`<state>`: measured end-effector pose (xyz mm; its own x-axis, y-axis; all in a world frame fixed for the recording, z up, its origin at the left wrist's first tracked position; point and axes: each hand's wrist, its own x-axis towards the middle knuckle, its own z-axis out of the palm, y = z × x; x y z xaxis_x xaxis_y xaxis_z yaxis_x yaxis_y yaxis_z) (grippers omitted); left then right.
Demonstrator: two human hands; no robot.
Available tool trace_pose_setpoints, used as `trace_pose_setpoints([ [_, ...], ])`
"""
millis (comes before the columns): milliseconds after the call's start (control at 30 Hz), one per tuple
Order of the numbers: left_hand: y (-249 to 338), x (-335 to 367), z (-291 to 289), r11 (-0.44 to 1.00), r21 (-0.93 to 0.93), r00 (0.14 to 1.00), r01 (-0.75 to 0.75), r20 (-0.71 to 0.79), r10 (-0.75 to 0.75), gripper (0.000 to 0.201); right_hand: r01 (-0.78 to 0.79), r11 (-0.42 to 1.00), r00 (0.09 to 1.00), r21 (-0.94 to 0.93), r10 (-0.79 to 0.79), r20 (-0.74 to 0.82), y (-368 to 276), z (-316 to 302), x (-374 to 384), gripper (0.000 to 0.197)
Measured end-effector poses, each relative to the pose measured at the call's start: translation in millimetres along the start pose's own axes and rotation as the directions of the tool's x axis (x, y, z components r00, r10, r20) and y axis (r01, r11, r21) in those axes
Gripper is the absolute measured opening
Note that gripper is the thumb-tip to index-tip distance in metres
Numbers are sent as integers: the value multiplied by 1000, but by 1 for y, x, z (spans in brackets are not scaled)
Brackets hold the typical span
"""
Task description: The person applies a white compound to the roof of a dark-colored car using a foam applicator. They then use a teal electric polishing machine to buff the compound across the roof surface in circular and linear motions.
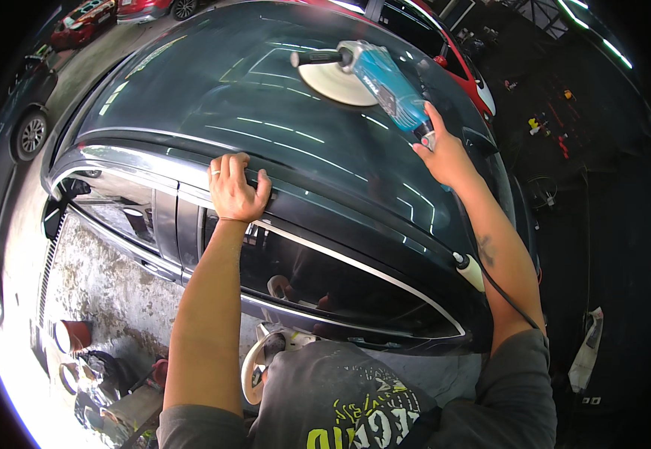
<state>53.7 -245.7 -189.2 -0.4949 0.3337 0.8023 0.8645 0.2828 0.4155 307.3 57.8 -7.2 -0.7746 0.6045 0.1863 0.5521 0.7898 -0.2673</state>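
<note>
My right hand (445, 153) is closed round the rear end of a teal power polisher (392, 86) with a black side handle. Its round off-white pad (334, 84) is over the dark green car roof (213, 90); whether it presses on the paint I cannot tell. My left hand (237, 191) rests on the near roof edge, fingers over the rail and thumb apart, holding nothing. Near my right forearm, a cream bottle with a white nozzle (471, 273) lies toward the roof's right end. A black cord (501, 292) passes along that arm.
The car's side windows (325, 280) lie below my arms. Red cars (445, 37) stand beyond, and a dark car (19, 150) is at left. A reddish bucket (73, 336) stands on the floor at lower left. A pale cloth (587, 352) hangs at right.
</note>
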Motion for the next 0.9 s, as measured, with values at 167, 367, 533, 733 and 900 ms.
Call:
trace_pose_setpoints([
  [167, -3, -4, 1, 999, -13, 999, 41, 17, -41, 34, 159, 986, 987, -52, -159, 13, -59, 28, 48, 94],
  [367, 6, 5, 4, 999, -36, 1000, -17, -16, 16, 33, 108, 992, 992, -61, -104, 70, -115, 40, 72, 88],
  [533, -2, 3, -3, 1000, -16, 1000, -24, -12, 24, 31, 65, 996, 993, -52, -60, 102, -96, 15, 46, 92],
  [733, 3, 2, 4, 1000, 3, 1000, -2, 6, 2, 33, -105, 991, 994, -82, 105, -10, 11, -7, -3, 98],
  [900, -2, -1, 1, 999, 51, 999, 1, 41, -3, 34, -299, 954, 953, 1, 298, -55, 85, -29, -35, 102],
])
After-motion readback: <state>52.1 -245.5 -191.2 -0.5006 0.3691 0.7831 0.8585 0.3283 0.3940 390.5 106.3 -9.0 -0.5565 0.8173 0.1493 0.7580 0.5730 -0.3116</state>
